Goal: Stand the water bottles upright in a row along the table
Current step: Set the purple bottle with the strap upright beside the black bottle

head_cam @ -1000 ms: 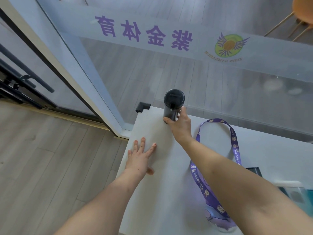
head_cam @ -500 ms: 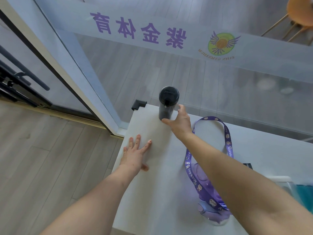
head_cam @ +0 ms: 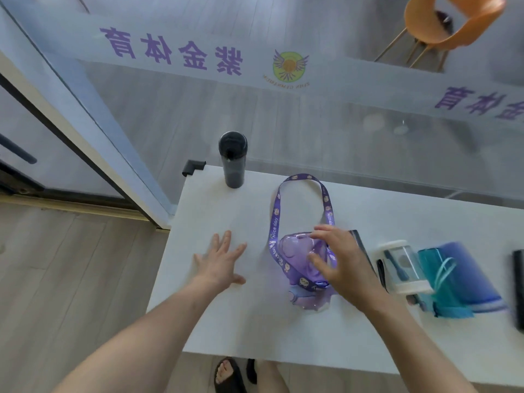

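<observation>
A black bottle [head_cam: 233, 160] stands upright at the far left corner of the white table [head_cam: 255, 321]. A purple see-through bottle [head_cam: 297, 259] lies on its side in the middle, its purple strap [head_cam: 273, 219] looped toward the far edge. My right hand [head_cam: 344, 262] hovers over this bottle with fingers spread and curled around it, not closed on it. My left hand [head_cam: 221, 262] rests flat on the table to its left, holding nothing. A clear bottle with white ends [head_cam: 402, 266] and a blue bottle [head_cam: 459, 279] lie on their sides to the right.
A glass wall with purple lettering runs along the table's far edge. A black corner guard [head_cam: 192, 167] caps the far left corner. A dark flat object [head_cam: 361, 245] lies behind my right hand, another [head_cam: 519, 285] at the right edge. My foot shows under the near edge.
My right hand let go of the black bottle, which stays upright, and drew back to the purple bottle. The view shifted right. My left hand stayed flat.
</observation>
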Motion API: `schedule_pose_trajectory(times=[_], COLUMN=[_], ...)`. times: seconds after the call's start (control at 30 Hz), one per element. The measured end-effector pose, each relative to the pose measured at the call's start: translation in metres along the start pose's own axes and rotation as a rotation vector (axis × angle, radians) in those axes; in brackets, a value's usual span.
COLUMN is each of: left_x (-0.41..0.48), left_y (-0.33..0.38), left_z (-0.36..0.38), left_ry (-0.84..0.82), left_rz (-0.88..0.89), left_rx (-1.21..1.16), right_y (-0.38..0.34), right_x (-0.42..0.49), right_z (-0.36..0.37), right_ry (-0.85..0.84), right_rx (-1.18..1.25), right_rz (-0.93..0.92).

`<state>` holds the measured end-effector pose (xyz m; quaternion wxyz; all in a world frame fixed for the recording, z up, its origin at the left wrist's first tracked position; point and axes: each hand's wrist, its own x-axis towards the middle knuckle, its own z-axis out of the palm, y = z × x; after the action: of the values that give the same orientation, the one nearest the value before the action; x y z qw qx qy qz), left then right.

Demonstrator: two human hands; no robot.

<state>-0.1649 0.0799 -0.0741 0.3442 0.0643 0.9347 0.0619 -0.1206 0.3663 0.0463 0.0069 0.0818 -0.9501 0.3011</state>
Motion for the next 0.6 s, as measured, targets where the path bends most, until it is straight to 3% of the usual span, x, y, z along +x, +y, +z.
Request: schedule_pose_trajectory(times=[0.17, 0.23, 0.6], left_x=[0.003, 0.003, 0.002], left_y=[-0.001, -0.001, -0.002], left_z=[0.004, 0.003, 0.004], left_ry=[-0.033, -0.042, -0.041], left_rz=[-0.01, -0.009, 0.003], left_rx=[0.075, 0.076, 0.061], right_y=[0.028, 0.03, 0.011], right_x=[-0.037, -0.04, -0.039], right_z=[0.015, 0.018, 0.03], right_ry=[-0.403, -0.488, -0.473], right_rx=[-0.202, -0.265, -0.378], right_rz=[-0.026, -0.032, -0.045])
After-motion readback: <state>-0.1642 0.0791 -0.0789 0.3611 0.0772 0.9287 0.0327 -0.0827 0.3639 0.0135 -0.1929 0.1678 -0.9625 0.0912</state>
